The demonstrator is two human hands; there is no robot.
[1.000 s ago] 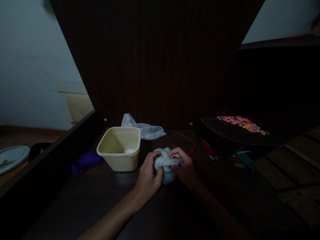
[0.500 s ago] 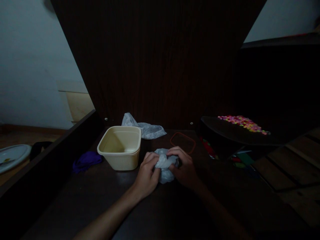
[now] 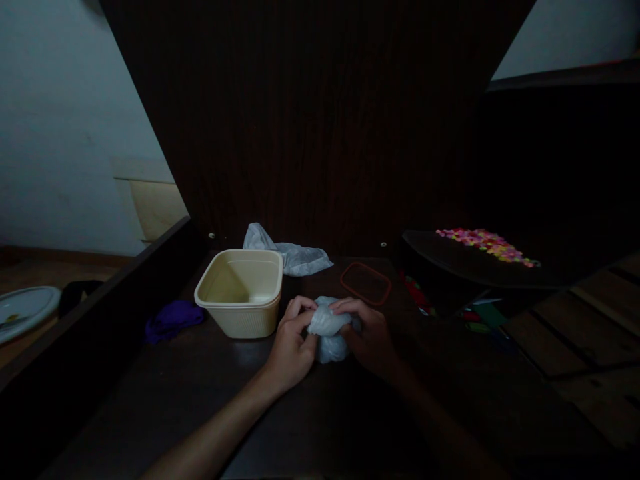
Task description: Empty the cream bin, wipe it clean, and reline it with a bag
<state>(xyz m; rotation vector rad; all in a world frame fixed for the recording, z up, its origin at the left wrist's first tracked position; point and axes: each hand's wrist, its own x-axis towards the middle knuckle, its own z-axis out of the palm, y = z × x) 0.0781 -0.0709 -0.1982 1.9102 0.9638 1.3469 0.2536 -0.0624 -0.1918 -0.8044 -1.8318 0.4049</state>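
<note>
A crumpled whitish plastic bag (image 3: pixel 331 327) is bunched between my two hands, low over the dark wooden surface (image 3: pixel 280 427). My left hand (image 3: pixel 295 343) pinches its left side with thumb and fingers. From the right, my right hand (image 3: pixel 370 333) grips the bag with its fingers curled over the top. Whether anything is inside the bag is hidden. Just left of my left hand stands a cream plastic tub (image 3: pixel 250 323) with its top uncovered. Beyond my right hand lies a thin reddish rounded-square ring (image 3: pixel 366 283).
Another whitish bag (image 3: pixel 305 260) lies behind the tub. A purple cloth (image 3: pixel 174 320) sits at left by a raised dark edge (image 3: pixel 100 307). A tall dark panel (image 3: pixel 310 133) closes off the back. At right is a black item with colourful beads (image 3: pixel 487 245).
Both hands keep hold of the plastic bag, and its folds have shifted a little between the fingers. The tub, the ring and the cloth have stayed in place.
</note>
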